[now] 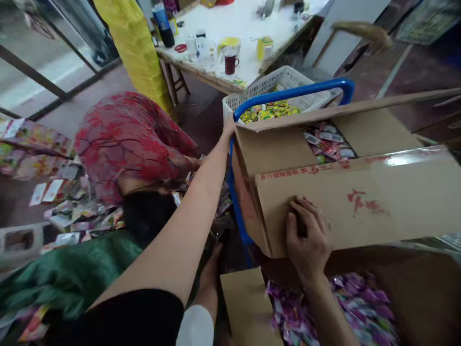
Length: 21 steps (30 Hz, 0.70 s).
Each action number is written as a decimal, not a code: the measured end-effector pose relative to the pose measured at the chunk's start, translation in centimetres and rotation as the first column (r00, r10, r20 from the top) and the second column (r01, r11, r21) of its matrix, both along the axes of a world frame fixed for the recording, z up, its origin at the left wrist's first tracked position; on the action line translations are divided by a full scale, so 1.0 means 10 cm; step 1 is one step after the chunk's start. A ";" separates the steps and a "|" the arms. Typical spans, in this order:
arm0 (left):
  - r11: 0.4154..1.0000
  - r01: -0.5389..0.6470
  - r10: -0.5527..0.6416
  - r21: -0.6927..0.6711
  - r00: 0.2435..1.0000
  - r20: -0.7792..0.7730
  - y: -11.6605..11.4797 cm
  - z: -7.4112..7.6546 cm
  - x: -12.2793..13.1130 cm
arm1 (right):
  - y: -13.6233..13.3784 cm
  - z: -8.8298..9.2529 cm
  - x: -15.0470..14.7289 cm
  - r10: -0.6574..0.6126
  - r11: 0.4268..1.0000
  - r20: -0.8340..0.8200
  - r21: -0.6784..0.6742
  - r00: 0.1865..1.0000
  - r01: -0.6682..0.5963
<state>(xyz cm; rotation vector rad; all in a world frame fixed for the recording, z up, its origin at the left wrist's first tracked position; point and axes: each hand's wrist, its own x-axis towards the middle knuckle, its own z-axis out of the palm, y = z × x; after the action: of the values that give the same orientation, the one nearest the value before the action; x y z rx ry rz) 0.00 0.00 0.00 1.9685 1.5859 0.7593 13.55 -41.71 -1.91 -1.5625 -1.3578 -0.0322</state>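
A large open cardboard box [360, 202] with red print lies on a blue-handled cart [288, 93]; small packets [329, 144] show inside it. My left hand [229, 127] reaches out to the box's far left corner by the blue handle, its fingers hidden behind the flap. My right hand [308, 233] presses against the box's near side panel, fingers curled on the cardboard. Below it is another open carton [248, 307] full of purple packets [342, 302].
A person in a red patterned top [126, 139] bends low at the left over packets scattered on the floor [65, 211]. A white basket of yellow packets [273, 103] stands behind the cart. A cluttered white table [234, 33] with a mug is farther back.
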 end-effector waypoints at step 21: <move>0.999 0.015 -0.020 0.035 0.986 0.163 0.14 -0.21 -0.01 | -0.02 0.07 -0.04 -0.021 0.998 -0.040 -0.054 0.999 0.019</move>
<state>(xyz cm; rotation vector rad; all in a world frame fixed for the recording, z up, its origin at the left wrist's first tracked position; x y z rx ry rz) -0.08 1.37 -2.08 1.8887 1.4668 0.9213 13.17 -41.93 -1.25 -1.6132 -1.3204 0.0239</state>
